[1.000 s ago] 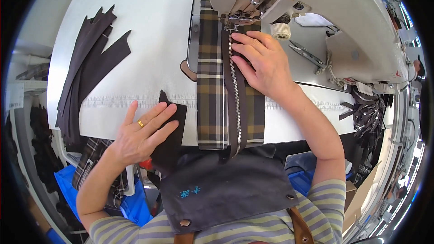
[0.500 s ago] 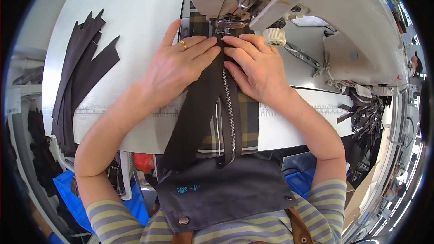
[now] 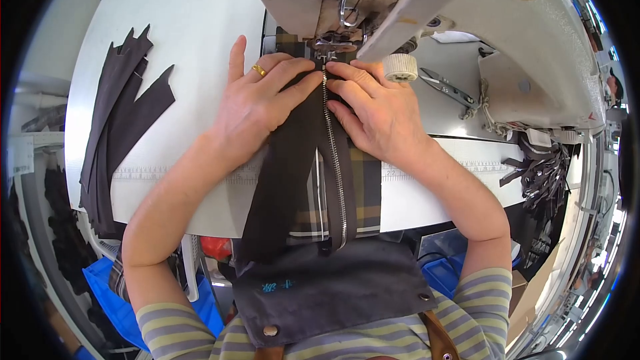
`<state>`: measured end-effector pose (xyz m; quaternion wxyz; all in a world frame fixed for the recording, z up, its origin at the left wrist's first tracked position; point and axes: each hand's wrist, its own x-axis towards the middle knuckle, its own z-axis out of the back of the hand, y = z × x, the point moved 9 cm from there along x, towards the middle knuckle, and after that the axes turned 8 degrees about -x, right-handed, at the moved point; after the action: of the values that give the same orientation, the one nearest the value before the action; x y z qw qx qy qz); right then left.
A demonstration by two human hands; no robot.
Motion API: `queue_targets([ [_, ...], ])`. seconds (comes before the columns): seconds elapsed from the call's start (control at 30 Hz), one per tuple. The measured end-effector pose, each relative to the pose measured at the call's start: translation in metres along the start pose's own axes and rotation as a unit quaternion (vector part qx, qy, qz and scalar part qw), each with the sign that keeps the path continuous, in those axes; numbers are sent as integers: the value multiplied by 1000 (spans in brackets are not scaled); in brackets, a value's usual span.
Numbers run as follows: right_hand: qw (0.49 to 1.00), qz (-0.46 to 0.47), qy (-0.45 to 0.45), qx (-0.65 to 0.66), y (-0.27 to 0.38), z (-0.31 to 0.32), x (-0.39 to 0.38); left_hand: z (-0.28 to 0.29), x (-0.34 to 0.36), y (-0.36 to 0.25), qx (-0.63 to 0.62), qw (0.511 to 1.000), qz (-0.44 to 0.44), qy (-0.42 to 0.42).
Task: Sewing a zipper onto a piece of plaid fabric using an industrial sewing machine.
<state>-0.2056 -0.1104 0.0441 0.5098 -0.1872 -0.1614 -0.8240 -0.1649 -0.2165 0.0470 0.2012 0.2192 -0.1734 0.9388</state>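
My left hand [image 3: 257,101], with a gold ring on one finger, holds the edge of a dark fabric strip [image 3: 283,173] close below the presser foot [image 3: 325,57]. Its little finger sticks up, away from the cloth. Opposite it, the bent fingers and thumb of my right hand [image 3: 383,108] hold down the dark tape of a metal-toothed zipper [image 3: 338,180]. The zipper runs from the foot toward me, over plaid fabric [image 3: 367,190] in black, olive and white. My fingers partly hide the upper ends of these layers.
The sewing machine [image 3: 560,47] stands over the far right of the white table [image 3: 193,33]. Scissors [image 3: 450,88] lie beneath its arm. Dark cut strips [image 3: 120,120] lie at left, and a bundle of dark zippers [image 3: 543,170] hangs at right. A blue bin [image 3: 110,300] is below the table.
More zipper teeth show between my fingertips below the presser foot. My left hand's fingers are more bent. The whole view has shifted slightly.
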Motion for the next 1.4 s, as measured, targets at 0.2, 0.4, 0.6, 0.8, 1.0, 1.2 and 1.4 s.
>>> queue_targets([
  [0.2, 1000, -9, 5, 7, 0, -1, 0, -5, -1, 2, -50, 998, 22, 28],
  [0.4, 1000, -9, -1, 3, 1, 0, 0, -5, 0, 2, -54, 998, 19, 26],
  [0.6, 1000, -10, 5, 8, 0, -1, -1, -4, 0, 3, -50, 998, 29, 15],
  [0.8, 1000, -10, 5, 8, 1, -1, -1, -4, 0, 4, -53, 998, 32, 10],
  [1.0, 1000, -9, 0, 11, 1, -1, -1, -5, -1, 5, -59, 997, 37, 16],
  [1.2, 1000, -10, 0, 10, 1, 0, -1, -5, 0, 4, -64, 997, 33, 14],
  [1.4, 1000, -8, 9, 8, 0, 0, 0, -5, 0, 5, -64, 997, 28, 19],
])
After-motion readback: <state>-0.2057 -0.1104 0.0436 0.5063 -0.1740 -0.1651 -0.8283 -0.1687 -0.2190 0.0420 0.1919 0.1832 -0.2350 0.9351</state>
